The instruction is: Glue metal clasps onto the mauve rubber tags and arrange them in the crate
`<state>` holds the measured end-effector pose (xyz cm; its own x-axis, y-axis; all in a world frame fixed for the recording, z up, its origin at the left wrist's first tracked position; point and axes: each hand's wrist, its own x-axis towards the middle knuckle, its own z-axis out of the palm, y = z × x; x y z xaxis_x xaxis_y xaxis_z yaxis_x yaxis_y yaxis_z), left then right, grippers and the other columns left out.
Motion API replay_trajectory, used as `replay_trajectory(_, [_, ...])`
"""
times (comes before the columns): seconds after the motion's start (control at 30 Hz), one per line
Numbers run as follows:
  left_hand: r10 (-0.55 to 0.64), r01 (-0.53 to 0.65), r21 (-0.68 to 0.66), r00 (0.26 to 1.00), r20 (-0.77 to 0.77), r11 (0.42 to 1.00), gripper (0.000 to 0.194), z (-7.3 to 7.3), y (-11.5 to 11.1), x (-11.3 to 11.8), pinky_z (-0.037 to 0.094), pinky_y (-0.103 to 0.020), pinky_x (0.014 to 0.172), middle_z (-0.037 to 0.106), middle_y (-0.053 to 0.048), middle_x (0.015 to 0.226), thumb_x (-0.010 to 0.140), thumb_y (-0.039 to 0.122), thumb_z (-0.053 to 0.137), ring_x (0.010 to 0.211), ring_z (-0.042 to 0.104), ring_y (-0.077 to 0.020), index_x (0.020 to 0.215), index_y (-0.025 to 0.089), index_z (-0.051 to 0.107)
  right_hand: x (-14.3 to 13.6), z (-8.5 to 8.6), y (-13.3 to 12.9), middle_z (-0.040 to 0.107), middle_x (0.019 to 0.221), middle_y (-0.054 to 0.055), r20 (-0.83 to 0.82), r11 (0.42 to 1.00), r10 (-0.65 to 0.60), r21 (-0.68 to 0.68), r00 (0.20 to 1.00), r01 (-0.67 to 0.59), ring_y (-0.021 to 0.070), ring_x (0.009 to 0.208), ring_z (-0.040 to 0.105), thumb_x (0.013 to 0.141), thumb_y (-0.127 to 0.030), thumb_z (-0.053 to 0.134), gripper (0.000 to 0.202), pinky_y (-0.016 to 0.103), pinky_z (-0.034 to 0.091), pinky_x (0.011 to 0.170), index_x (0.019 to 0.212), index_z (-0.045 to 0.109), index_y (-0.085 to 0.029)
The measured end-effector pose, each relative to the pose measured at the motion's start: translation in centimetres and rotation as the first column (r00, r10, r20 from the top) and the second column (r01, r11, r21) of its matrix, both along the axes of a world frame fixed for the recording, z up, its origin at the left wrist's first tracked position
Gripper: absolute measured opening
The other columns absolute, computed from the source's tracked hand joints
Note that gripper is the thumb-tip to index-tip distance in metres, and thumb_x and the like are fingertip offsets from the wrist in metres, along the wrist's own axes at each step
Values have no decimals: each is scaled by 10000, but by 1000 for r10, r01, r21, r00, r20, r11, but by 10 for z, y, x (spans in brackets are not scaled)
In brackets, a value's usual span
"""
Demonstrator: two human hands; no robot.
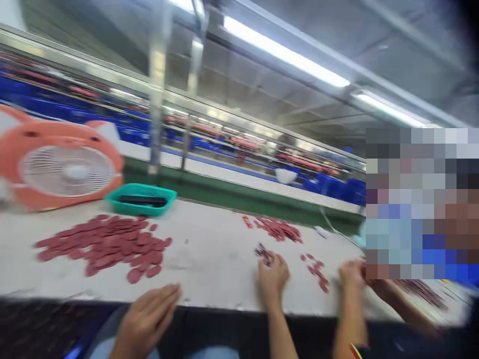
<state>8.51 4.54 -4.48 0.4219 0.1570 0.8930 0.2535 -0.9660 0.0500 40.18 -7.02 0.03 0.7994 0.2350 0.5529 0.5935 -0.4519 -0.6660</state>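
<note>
My left hand (149, 316) is over the front edge of the white table (209, 259), fingers stretched out together and holding nothing. Ahead of it lies a wide heap of flat dark-red oval pieces (116, 244). My right hand (275, 276) is on the table with bent fingers closed at a small bunch of dark pieces (264, 253), whose kind is too blurred to tell. Behind that hand lies a second pile of red pieces (280, 229). Several loose red pieces (317, 273) are scattered to its right.
A coral animal-shaped fan (67, 164) stands at the left beside a green basket (170, 199) holding something black. A small red-orange item (247, 222) lies near the back. At the right, a co-worker's hand (352, 271) and forearm (400, 299) reach over the table. Metal posts (156, 99) rise behind.
</note>
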Motion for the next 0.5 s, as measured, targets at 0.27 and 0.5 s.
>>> replay_trajectory(0.27, [180, -214, -275, 973, -146, 937, 265, 5, 3, -32, 564, -363, 969, 813, -42, 1136, 950, 170, 616, 1062, 746, -240, 1132, 282, 772, -20, -24, 6, 646, 1247, 230, -10, 949, 314, -17, 950, -314, 454, 1235, 534, 865, -707, 544, 640, 700, 285, 1107, 1173, 650, -157])
replay_trajectory(0.5, [385, -453, -305, 886, -257, 838, 421, 14, 38, -81, 335, -479, 1127, 686, -84, 1399, 944, 350, 689, 1274, 591, -332, 1360, 290, 676, -124, -23, 56, 664, 1324, 130, -217, 678, 711, -40, 669, -734, 337, 1256, 574, 871, -598, 674, 574, 506, 444, 1073, 1306, 629, -227])
